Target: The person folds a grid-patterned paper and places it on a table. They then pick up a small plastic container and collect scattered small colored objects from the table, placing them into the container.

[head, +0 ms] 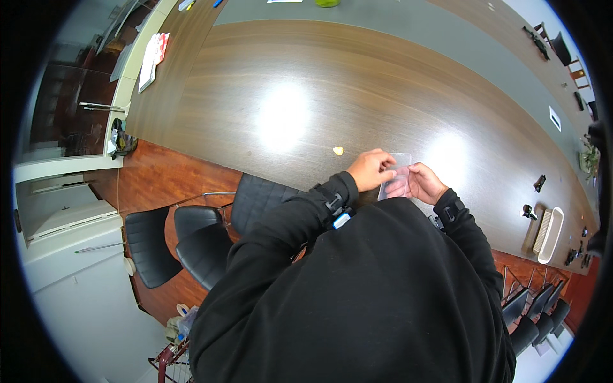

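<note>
Both hands are over the near edge of a wood-grain table, close in front of my body. A clear plastic box or case (401, 159) lies between them. My right hand (424, 183) holds it from the right, its fingers showing through the clear plastic. My left hand (373, 170) is at its left side, fingers bent and thumb over the plastic; whether it grips the case is not clear. A small yellowish piece (338, 151) lies on the table to the left of my left hand.
The wooden table (230, 95) spreads ahead. Papers (149, 62) lie at its far left, a long cream tray (550, 234) and small dark objects at the right. Black chairs (153, 246) stand at the left below the table edge. A green object (327, 2) is at the top.
</note>
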`<state>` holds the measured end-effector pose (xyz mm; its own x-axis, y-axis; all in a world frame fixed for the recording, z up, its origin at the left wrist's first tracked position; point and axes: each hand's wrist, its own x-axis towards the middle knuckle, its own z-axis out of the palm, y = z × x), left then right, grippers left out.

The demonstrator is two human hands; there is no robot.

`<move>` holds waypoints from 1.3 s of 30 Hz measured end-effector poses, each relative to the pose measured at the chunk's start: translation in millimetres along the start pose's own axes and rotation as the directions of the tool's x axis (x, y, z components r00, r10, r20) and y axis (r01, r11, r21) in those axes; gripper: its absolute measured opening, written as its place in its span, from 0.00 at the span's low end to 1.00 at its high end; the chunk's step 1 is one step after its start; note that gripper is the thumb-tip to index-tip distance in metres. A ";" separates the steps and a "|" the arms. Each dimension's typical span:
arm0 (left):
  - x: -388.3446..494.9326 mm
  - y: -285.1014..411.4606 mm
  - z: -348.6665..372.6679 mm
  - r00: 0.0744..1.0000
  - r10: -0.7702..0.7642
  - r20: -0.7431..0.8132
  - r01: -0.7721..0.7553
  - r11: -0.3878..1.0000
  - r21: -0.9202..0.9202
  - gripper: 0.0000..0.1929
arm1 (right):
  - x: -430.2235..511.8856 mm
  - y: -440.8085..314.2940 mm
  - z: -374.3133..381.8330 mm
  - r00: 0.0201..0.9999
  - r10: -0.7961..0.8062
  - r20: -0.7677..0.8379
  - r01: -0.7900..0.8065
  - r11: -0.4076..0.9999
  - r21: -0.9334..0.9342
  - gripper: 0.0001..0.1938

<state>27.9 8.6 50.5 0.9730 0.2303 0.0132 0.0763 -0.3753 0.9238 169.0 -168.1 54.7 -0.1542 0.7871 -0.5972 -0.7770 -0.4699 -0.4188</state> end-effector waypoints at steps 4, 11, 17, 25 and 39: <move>-0.4 -3.6 0.5 0.994 0.085 0.062 -0.088 0.994 0.061 0.12 | 2.2 4.1 -6.9 0.974 -0.089 -0.208 0.045 0.978 -0.205 0.20; -12.7 -48.2 -75.2 0.964 -0.171 -0.202 0.250 0.842 0.478 0.14 | -8.5 1.7 -26.4 0.774 -0.388 -0.501 0.323 0.922 -0.215 0.16; -24.7 -66.2 -70.2 0.943 -0.295 -0.155 0.329 0.746 0.579 0.13 | -14.5 6.9 -39.3 0.687 -0.396 -0.610 0.395 0.907 -0.144 0.20; -24.3 -77.9 -62.4 0.957 -0.227 -0.183 0.289 0.811 0.508 0.13 | -23.2 12.1 -48.1 0.629 -0.402 -0.665 0.412 0.898 -0.153 0.20; -20.6 -76.3 -72.5 0.942 -0.333 -0.047 0.289 0.731 0.618 0.07 | -35.2 -19.6 -85.2 0.607 -0.486 -0.629 0.455 0.861 -0.226 0.20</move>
<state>-13.7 97.6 7.5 0.8808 0.3841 -0.2768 0.4717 -0.7626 0.4427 241.7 -220.7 25.7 0.6676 0.4551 -0.5892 -0.6012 -0.1371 -0.7872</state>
